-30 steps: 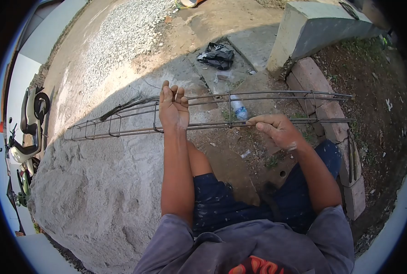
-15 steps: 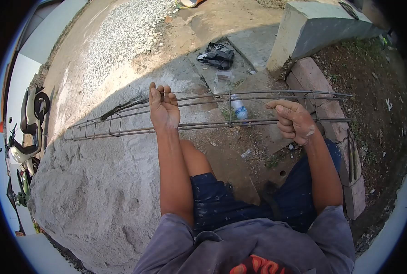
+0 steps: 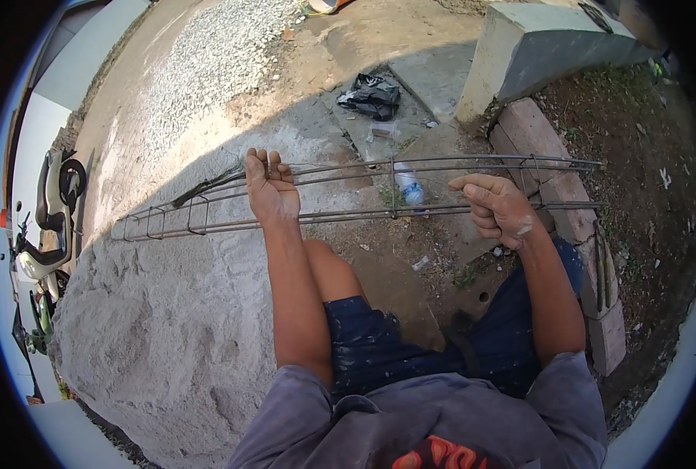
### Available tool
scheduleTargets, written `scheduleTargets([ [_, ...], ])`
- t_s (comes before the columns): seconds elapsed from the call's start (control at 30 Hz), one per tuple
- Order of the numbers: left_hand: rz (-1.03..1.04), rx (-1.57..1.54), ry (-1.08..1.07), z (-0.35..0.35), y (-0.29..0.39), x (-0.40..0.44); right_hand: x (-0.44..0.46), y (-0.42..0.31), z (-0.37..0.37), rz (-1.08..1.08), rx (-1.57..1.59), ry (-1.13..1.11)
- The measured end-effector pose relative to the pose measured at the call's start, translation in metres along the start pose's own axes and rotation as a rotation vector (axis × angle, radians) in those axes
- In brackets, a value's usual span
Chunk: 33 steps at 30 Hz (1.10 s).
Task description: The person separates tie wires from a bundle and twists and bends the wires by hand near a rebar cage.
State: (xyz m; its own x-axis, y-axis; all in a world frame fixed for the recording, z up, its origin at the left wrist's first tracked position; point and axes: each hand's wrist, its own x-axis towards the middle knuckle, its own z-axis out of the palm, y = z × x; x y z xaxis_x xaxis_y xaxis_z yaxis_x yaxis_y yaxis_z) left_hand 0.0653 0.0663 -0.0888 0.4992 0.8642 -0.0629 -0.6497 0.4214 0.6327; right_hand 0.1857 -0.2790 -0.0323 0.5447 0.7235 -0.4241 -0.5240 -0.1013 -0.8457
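Note:
A long rebar cage of thin steel bars with square stirrups lies across in front of me. My left hand is over its middle, palm up, fingers curled and pinched on what looks like a thin binding wire. My right hand is closed near the cage's right end, thumb and index finger pinched together. A fine strand seems to be at those fingertips, though it is barely visible. A bundle of dark binding wire rests on the cage left of my left hand.
A large grey sand heap rises at left. Bricks line the right side, below a concrete block. A black plastic bag and a plastic bottle lie on the ground. Motorbikes stand far left.
My left hand has shifted slightly left and down, nearer the wire bundle. My right hand has moved a little left, its index finger now straighter. The cage stays in place.

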Motion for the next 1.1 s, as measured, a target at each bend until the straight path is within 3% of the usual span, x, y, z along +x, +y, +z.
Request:
scheduleTargets([
  [0.37, 0.025, 0.194, 0.022, 0.004, -0.002, -0.004, -0.008, -0.007, -0.004, -0.040, -0.099, 0.053],
  [0.8, 0.001, 0.144, 0.044, -0.006, -0.002, 0.004, -0.008, -0.008, -0.013, -0.087, -0.253, 0.041],
  [0.97, -0.171, 0.109, -0.084, -0.002, -0.009, 0.004, -0.029, -0.027, -0.033, -0.300, -0.225, 0.018],
  [1.1, -0.242, 0.156, -0.097, 0.012, -0.021, -0.001, -0.073, -0.048, -0.058, -0.699, 0.071, 0.134],
])
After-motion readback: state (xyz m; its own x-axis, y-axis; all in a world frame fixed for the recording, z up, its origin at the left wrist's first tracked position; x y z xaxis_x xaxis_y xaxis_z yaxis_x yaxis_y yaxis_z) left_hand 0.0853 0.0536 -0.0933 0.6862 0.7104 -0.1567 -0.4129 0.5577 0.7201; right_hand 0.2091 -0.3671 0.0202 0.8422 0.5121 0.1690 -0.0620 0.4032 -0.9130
